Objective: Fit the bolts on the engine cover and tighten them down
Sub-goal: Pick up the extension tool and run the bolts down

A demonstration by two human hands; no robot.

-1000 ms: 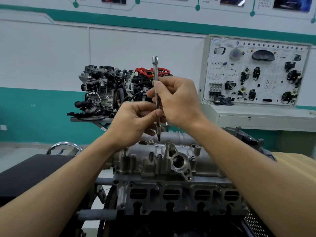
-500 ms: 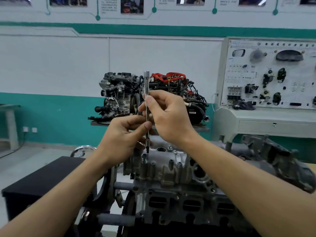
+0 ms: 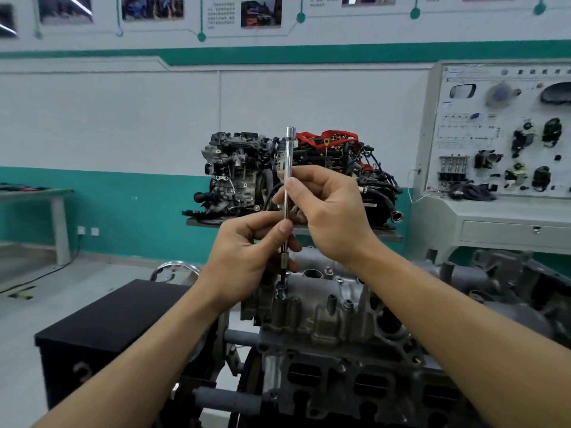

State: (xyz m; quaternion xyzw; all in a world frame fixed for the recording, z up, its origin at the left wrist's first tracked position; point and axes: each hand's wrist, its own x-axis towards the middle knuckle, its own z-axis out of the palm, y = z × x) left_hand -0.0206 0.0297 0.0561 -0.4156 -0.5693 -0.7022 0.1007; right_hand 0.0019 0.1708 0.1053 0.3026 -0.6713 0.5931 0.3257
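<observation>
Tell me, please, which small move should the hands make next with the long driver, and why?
Probably twirl the long driver between the fingers to run the bolt down. Both the right hand and left hand pinch the upright shaft, whose tip sits on the bolt, standing proud of the engine cover.

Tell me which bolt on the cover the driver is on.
The bolt at the cover's far left corner, directly under the driver tip; the other bolts farther right stand untouched.

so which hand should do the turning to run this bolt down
Right, probably. The right hand pinches the upright extension bar high on its shaft, free to twirl it. The left hand grips low near the bolt, better for steadying the tip.
</observation>
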